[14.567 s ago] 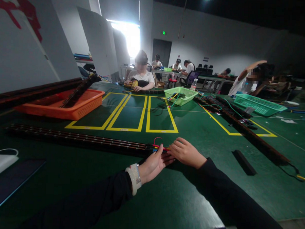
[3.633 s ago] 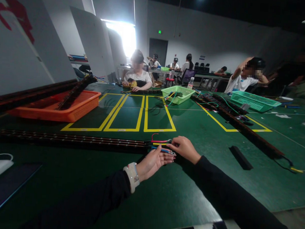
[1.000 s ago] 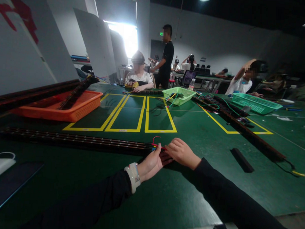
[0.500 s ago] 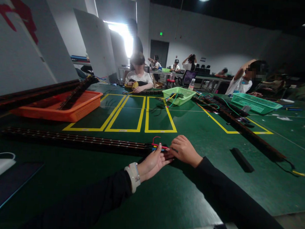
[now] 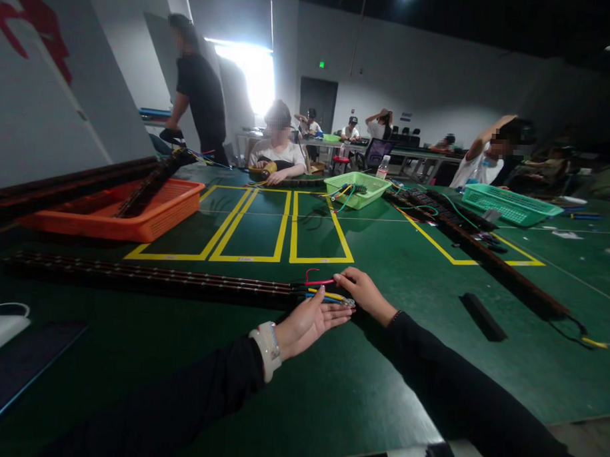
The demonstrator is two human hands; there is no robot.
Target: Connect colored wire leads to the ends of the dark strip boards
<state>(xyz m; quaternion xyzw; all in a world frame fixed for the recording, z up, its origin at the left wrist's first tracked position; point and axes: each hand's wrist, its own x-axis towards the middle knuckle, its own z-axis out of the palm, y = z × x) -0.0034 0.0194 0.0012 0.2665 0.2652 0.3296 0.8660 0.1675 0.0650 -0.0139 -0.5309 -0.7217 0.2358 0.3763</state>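
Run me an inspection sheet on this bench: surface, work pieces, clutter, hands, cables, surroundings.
Surface: green tabletop with yellow outlines.
Job's things: long dark strip assembly, lying left of the hands.
Clutter: orange basket, light green basket, loose black piece.
Hands: left hand palm up under the yellow wire and blue wire; right hand pinching the red wire.
Cables: red wire held apart from those two; metal wire ends showing.
Surroundings: person in black standing behind; co-worker seated across.

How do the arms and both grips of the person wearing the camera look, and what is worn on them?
Both arms have long, dark sleeves with no visible markings. The left grip wears a chunky pale wristband, perhaps a watch; the right grip, a thin dark bracelet. Neither has gloves.
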